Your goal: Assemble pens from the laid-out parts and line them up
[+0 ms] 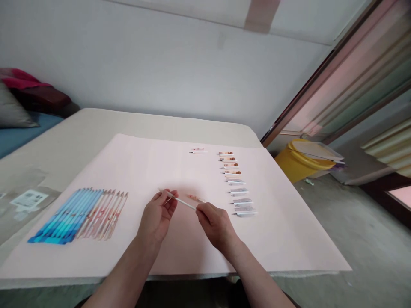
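Observation:
My left hand (159,214) and my right hand (214,222) hover over a pale pink sheet (154,171), each pinching one end of a thin white refill tube (181,201) held between them. Just beyond my right hand a short pink pen part (195,198) lies on the sheet. To the left lies a tight row of several pens (78,214), blue ones on the left and pink ones on the right. On the right, a column of several short pen pieces (236,184) is laid out. One small pen part (198,150) lies alone at the far side.
The sheet covers a beige table (96,124) against a white wall. Clear plastic packaging with a label (27,199) sits at the table's left. A yellow bucket (300,164) stands on the floor to the right, and cushions (28,96) lie at the far left.

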### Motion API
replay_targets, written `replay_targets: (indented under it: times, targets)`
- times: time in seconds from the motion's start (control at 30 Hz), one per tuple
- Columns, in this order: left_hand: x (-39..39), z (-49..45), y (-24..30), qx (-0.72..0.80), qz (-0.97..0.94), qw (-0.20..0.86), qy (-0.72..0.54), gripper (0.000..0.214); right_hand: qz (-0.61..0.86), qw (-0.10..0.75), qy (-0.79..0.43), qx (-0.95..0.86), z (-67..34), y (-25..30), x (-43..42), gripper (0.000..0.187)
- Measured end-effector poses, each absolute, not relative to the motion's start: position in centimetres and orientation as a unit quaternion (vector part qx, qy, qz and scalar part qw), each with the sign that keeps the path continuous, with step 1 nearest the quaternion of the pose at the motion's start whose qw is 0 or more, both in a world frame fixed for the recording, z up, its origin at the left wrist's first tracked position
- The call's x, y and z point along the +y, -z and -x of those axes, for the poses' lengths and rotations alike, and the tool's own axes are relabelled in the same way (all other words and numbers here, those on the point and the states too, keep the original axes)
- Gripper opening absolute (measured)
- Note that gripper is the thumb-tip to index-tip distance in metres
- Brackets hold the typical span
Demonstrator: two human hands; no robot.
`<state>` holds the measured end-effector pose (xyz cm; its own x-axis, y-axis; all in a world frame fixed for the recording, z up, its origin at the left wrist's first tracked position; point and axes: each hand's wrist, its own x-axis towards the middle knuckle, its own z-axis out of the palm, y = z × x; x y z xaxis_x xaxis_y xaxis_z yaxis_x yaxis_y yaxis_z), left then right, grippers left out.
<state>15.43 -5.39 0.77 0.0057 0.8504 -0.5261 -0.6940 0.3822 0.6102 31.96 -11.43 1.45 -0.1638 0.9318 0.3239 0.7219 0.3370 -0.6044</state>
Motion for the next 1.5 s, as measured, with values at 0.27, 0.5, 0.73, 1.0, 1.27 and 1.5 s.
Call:
replay_targets:
  times: [0.27, 0.5, 0.73, 1.0, 1.27, 1.5]
  targets:
    - [-7.7, -17.8, -0.6, 0.408, -0.141, 0.760, -0.486, 0.007, 0.575, 0.377, -0.230, -0.689, -30.9, -0.3, -11.2, 0.015]
    - [-7.9, -17.7, -1.1, 0.365, -0.177, 0.776, -0.484, 0.010, 0.604, 0.402, -0.326, -0.606, -30.6, 0.1, -10.9, 0.011]
    - [-7.5, -17.4, -0.4, 0.388, -0.149, 0.768, -0.488, 0.006, 0.603, 0.413, -0.420, -0.538, -30.2, 0.1, -10.6, 0.010]
    - [-4.6, -14.7, -1.0, 0.422, -0.055, 0.719, -0.550, 0.015, 0.726, 0.210, -0.118, -0.645, -34.0, 0.4, -9.3, 0.012]
    - [-4.1, -13.9, -1.0, 0.418, -0.018, 0.718, -0.556, 0.016, 0.701, 0.062, -0.035, -0.710, -32.1, 3.8, -8.0, 0.014]
    - [-4.1, -13.6, -0.7, 0.413, -0.028, 0.710, -0.570, 0.015, 0.671, 0.145, -0.060, -0.724, -31.9, 2.4, -8.8, 0.010]
